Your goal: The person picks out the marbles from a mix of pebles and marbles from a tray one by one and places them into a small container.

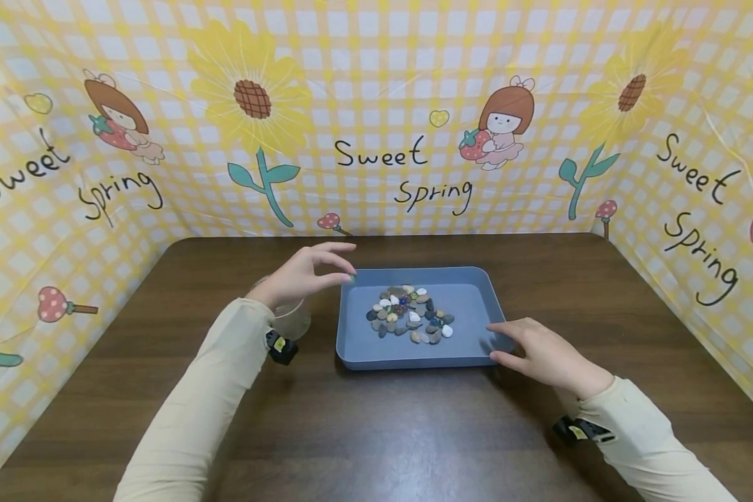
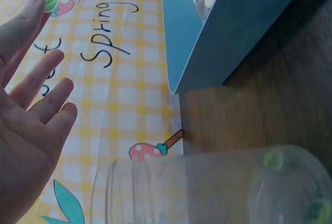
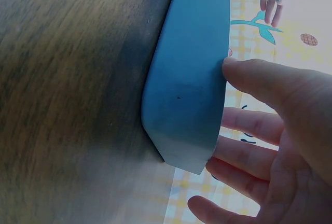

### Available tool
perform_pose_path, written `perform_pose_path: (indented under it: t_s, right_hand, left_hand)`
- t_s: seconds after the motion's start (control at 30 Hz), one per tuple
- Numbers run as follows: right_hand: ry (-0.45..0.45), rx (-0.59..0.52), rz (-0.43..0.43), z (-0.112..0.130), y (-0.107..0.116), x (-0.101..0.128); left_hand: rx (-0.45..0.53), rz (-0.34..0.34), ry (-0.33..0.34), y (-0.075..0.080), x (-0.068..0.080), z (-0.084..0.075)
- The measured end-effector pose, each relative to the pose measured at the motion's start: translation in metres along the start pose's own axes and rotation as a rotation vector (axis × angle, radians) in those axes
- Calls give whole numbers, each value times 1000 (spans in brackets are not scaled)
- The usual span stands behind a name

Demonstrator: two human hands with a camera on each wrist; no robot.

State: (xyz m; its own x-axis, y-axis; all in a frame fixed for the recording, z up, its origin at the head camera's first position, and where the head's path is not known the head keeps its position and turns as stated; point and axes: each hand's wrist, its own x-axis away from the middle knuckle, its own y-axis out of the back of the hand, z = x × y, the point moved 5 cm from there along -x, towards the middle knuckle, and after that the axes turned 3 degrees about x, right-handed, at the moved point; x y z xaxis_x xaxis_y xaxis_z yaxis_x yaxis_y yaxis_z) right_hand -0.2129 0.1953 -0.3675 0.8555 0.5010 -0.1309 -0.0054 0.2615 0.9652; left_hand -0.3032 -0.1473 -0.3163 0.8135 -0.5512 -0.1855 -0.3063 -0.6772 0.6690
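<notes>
My left hand (image 1: 301, 275) is raised over the left side of the blue tray (image 1: 473, 303) and pinches a green glass marble (image 2: 51, 1) between thumb and index finger; its other fingers spread loosely. Below that wrist stands a clear jar (image 1: 293, 322), whose bottom shows a couple of greenish marbles (image 2: 272, 159) in the left wrist view. The tray holds a spread of mixed pebbles (image 1: 414, 316) with a few coloured marbles among them. At the tray's right end my right hand (image 1: 549, 354) touches the rim with thumb and fingertips, its fingers loosely extended.
A dark wooden table (image 1: 401, 425) lies under everything. Around its back and sides hangs a yellow checked cloth (image 1: 376, 84) with flowers and lettering. The jar stands close to the tray's left wall, under the left forearm.
</notes>
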Motion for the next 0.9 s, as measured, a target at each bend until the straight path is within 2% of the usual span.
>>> perform_pose_path:
  t_s: [0.3,0.53,0.9]
  right_hand:
    - [-4,-2,4,0,0,0]
    - [-4,-2,2,0,-1,0]
    - [8,3,-7,0,-2,-1]
  left_hand:
    - [14,-33,35,12,12,7]
    - [-28,-74,37,22,20,12]
    - [-45,-142,-2,37,34,20]
